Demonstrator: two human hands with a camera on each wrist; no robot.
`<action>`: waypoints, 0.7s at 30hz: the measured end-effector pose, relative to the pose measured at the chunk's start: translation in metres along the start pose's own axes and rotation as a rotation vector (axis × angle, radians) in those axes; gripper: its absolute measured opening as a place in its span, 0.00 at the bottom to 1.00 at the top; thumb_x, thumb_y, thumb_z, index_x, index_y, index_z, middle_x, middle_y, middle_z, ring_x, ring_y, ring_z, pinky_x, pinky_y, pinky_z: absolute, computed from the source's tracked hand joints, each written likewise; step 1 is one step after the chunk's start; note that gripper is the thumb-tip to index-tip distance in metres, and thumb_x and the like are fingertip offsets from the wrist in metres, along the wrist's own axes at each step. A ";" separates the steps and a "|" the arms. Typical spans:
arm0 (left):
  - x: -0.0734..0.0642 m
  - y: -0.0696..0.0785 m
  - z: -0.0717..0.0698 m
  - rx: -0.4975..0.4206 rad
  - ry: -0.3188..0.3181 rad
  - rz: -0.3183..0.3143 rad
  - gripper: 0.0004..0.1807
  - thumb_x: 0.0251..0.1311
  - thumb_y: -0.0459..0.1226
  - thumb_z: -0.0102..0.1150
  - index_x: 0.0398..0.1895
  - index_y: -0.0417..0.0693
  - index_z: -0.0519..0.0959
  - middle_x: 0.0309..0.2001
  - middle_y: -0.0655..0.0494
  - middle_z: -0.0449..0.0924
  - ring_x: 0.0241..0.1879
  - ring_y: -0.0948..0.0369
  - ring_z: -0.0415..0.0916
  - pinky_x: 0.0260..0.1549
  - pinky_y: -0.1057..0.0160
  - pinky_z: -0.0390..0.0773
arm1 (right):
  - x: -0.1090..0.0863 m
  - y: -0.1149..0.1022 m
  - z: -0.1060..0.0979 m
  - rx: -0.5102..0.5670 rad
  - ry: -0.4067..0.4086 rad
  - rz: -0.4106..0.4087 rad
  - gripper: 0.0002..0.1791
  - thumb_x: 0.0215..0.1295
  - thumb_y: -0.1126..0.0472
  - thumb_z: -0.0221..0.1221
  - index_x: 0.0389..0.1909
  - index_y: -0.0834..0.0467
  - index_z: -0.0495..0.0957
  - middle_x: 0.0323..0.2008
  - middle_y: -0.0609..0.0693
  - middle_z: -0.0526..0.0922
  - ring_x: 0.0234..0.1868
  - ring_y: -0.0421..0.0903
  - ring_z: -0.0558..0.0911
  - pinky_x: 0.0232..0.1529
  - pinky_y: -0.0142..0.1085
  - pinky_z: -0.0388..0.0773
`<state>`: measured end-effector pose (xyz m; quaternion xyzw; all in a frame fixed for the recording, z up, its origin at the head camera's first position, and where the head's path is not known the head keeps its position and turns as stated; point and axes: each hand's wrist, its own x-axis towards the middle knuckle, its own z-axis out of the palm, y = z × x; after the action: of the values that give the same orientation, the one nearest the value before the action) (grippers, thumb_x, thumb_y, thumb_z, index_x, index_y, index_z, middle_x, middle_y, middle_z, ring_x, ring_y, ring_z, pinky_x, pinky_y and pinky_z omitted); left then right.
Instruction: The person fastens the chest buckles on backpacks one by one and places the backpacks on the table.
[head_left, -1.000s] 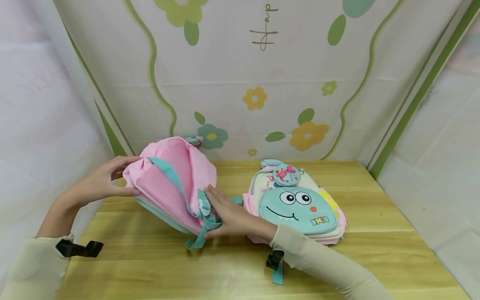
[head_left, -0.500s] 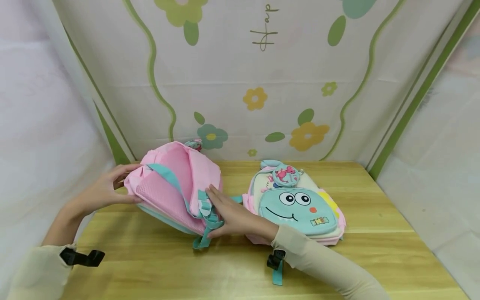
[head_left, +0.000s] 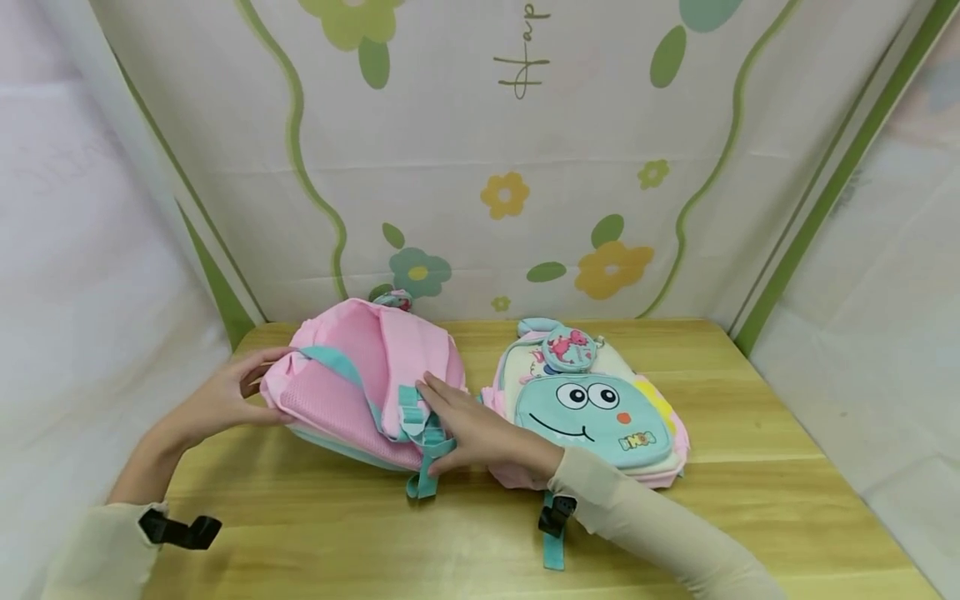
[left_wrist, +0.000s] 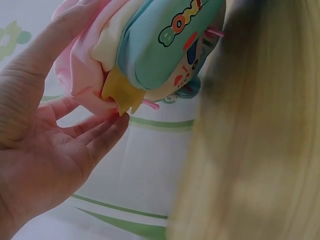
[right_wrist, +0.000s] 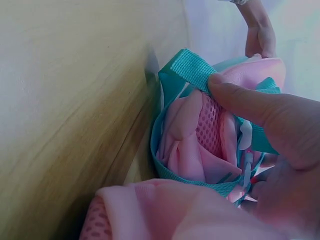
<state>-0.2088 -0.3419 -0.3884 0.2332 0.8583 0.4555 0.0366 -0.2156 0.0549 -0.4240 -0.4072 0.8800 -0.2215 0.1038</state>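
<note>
Moved since the earlier frame: pink backpack (head_left: 345, 417), now lower and farther right, with left hand (head_left: 213, 408) and right hand (head_left: 483, 437) following.

Left hand: grips the raised left end, thumb and fingers on opposite sides.

Pink backpack: over the left half of the bench (head_left: 780, 500), tilted; contact beneath its right end unclear. Mesh back faces up, cloth soft and puckered; teal front pocket (left_wrist: 155, 50), lettered, on the underside. Handling, as judged: support both ends against sagging, ease the left end down level, keep the loose teal strap (head_left: 423, 483) from being trapped beneath.

Right hand: holds the strapped right end, thumb pressed on teal strap.

Second backpack (head_left: 592, 425): lying on the bench, smiling face up.
</note>
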 end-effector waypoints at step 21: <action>-0.009 -0.026 0.016 -0.120 -0.077 -0.072 0.51 0.54 0.29 0.74 0.79 0.40 0.54 0.69 0.58 0.64 0.60 0.83 0.67 0.52 0.74 0.77 | 0.003 0.001 -0.004 -0.073 -0.008 0.008 0.65 0.55 0.46 0.75 0.83 0.56 0.42 0.83 0.55 0.40 0.83 0.53 0.45 0.80 0.55 0.50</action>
<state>-0.2059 -0.3466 -0.4199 0.2171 0.8352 0.4954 0.0998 -0.2193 0.0545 -0.4214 -0.4081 0.8886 -0.1874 0.0931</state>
